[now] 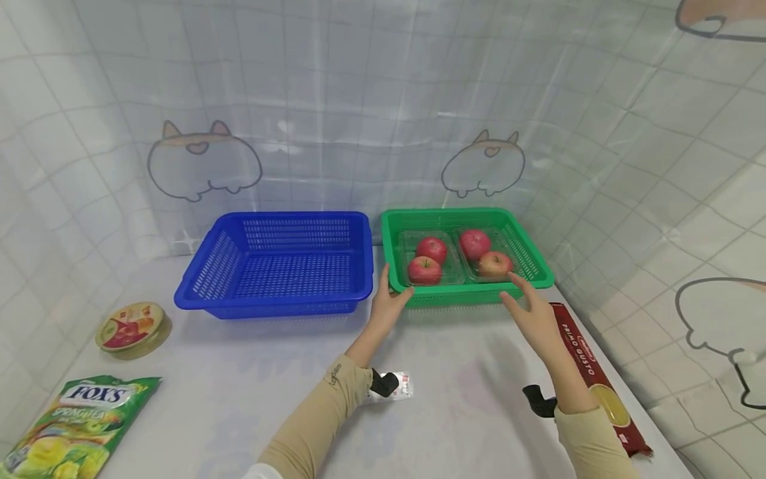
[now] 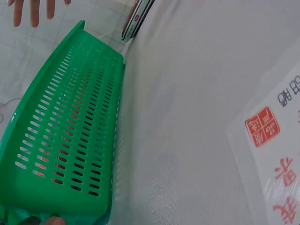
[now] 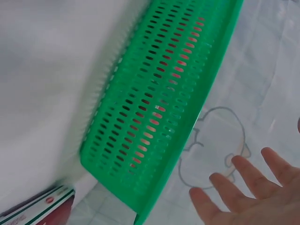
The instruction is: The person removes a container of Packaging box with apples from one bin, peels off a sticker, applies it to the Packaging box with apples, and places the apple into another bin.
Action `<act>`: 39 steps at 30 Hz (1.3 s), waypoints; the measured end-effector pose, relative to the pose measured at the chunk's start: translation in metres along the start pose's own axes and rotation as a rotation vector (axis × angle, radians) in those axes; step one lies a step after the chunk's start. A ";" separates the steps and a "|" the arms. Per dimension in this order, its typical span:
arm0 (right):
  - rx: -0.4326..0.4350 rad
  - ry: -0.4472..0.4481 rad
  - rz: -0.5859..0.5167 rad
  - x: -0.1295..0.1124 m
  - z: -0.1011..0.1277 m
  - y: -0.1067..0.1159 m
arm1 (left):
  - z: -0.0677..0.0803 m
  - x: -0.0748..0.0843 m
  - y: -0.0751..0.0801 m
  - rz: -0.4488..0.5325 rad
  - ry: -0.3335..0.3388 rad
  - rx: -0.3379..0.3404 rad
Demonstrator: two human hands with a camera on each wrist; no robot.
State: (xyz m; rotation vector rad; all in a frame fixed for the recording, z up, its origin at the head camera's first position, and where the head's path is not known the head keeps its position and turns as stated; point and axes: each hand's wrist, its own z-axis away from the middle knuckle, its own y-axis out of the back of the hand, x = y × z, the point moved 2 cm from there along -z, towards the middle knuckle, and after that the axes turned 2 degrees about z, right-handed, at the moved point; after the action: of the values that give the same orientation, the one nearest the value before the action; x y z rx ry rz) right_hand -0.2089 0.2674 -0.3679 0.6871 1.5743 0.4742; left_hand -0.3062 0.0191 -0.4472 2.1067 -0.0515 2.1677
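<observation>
A green basket (image 1: 455, 293) holds two clear plastic boxes, each with two red apples: the left box (image 1: 451, 256) and the right box (image 1: 509, 239). My left hand (image 1: 387, 307) is at the basket's front left corner, fingers along its side and thumb by the front rim. In the left wrist view a fingertip (image 2: 55, 220) shows right at the basket's end. My right hand (image 1: 537, 322) hovers by the front right corner with nothing in it. Its fingers are spread and straight in the right wrist view, apart from the rim.
A blue basket (image 1: 281, 309) stands left of the green one. A round tub (image 1: 131, 327) and a green Fox's bag (image 1: 80, 422) lie at the left. A red pasta pack (image 1: 598, 372) lies along the right edge; a small white packet (image 1: 403, 386) is under my left wrist. Curtains surround the table.
</observation>
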 end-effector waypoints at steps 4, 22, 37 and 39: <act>0.001 -0.006 -0.234 0.000 -0.021 0.001 | 0.000 -0.001 0.001 0.028 0.001 -0.002; -0.001 -0.182 -0.156 0.026 -0.111 0.005 | 0.009 0.007 0.003 0.067 -0.055 -0.014; -0.025 -0.241 -0.007 0.058 -0.132 0.004 | 0.010 0.000 0.000 0.040 -0.089 -0.010; -0.048 -0.247 -0.002 0.058 -0.134 0.005 | 0.006 -0.004 -0.002 0.031 -0.094 -0.002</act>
State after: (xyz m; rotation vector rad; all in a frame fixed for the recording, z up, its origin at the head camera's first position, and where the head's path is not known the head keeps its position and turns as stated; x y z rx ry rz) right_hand -0.3420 0.3226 -0.3907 0.6801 1.3272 0.4083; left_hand -0.2997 0.0198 -0.4511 2.2196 -0.0951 2.0831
